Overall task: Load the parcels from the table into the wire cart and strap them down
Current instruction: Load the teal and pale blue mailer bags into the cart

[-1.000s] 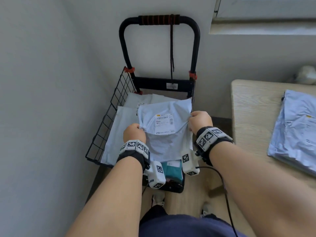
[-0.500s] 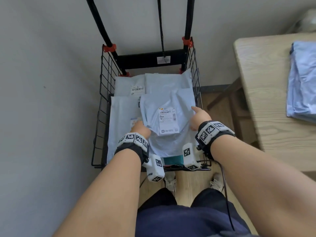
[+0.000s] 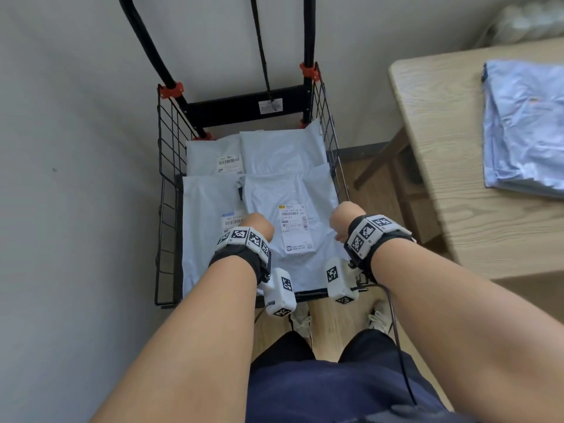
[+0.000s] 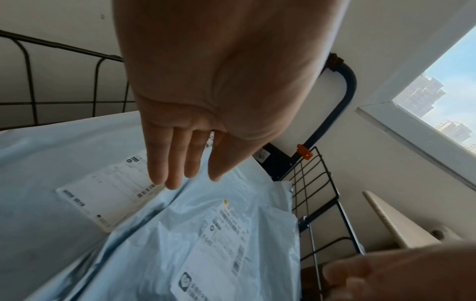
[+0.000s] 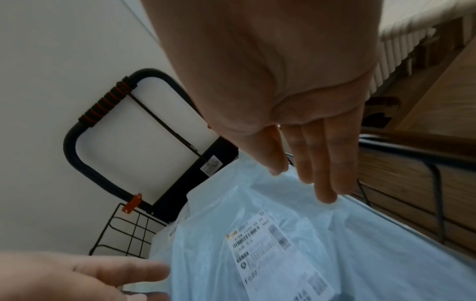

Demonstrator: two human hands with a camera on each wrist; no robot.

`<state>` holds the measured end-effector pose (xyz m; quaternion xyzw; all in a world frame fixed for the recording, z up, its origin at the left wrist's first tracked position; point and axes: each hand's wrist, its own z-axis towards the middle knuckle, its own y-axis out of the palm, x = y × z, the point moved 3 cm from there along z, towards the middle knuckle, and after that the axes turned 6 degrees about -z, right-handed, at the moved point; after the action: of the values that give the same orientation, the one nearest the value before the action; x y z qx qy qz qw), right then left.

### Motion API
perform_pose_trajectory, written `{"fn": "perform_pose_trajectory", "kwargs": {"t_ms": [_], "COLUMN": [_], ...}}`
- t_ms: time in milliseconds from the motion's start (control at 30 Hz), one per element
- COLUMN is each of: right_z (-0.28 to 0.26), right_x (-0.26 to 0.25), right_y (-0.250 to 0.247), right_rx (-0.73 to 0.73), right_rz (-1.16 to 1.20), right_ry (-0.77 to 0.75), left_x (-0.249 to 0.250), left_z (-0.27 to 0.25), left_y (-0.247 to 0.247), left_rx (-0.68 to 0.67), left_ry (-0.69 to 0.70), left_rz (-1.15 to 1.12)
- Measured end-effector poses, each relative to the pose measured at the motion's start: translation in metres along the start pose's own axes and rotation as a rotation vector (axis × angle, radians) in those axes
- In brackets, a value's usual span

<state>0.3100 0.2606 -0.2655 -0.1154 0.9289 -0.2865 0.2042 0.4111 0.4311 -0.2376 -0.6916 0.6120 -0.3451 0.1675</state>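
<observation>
Between the two hands, in the head view, the top parcel lies label-up on the other pale mailers already in the wire cart, with the left hand at its left edge and the right hand at its right edge; the fingers themselves are hidden behind the wrists here, so their state cannot be read from this angle. Off to the right of the right hand, more parcels wait on the desk, and beyond the fingers the strap hangs down the cart's handle frame, not yet across the load. In the left wrist view the left hand's fingers are straight and close together, tips just above or grazing the seam between two mailers, gripping nothing. In the right wrist view the right hand's fingers are likewise extended, tips at the parcel's far right corner beside the cart's side wire, holding nothing. The likely trouble is the slick plastic: stacked loosely, the top parcel could slide off the pile or bulge against the side wires once released. Its right corner rides up the wall, so later parcels may sit unevenly and the strap may fail to bear down flat.
</observation>
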Motion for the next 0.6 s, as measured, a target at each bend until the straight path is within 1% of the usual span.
{"fn": "perform_pose_trajectory", "kwargs": {"t_ms": [67, 133, 233, 300, 400, 467, 600], "right_z": [-0.008, -0.010, -0.023, -0.024, -0.025, -0.030, -0.040], "right_x": [-0.005, -0.005, 0.001, 0.014, 0.039, 0.058, 0.106], "right_y": [-0.018, -0.040, -0.073, -0.094, -0.124, -0.142, -0.183], "right_rx": [0.051, 0.146, 0.209, 0.268, 0.384, 0.427, 0.550], "right_rz": [-0.030, -0.039, -0.017, 0.076, 0.228, 0.322, 0.367], "right_ry": [-0.006, -0.044, -0.063, -0.056, -0.040, -0.010, 0.050], "left_x": [0.015, 0.029, 0.059, 0.081, 0.117, 0.146, 0.203], "left_z": [-0.006, -0.010, -0.017, -0.021, -0.026, -0.031, -0.044], "left_y": [-0.002, -0.004, -0.008, -0.010, -0.005, 0.001, 0.019], "left_rx": [0.006, 0.031, 0.071, 0.111, 0.104, 0.107, 0.089], "left_ry": [0.032, 0.101, 0.173, 0.237, 0.327, 0.389, 0.482], "left_rz": [-0.022, -0.029, -0.090, -0.125, -0.125, -0.106, -0.095]}}
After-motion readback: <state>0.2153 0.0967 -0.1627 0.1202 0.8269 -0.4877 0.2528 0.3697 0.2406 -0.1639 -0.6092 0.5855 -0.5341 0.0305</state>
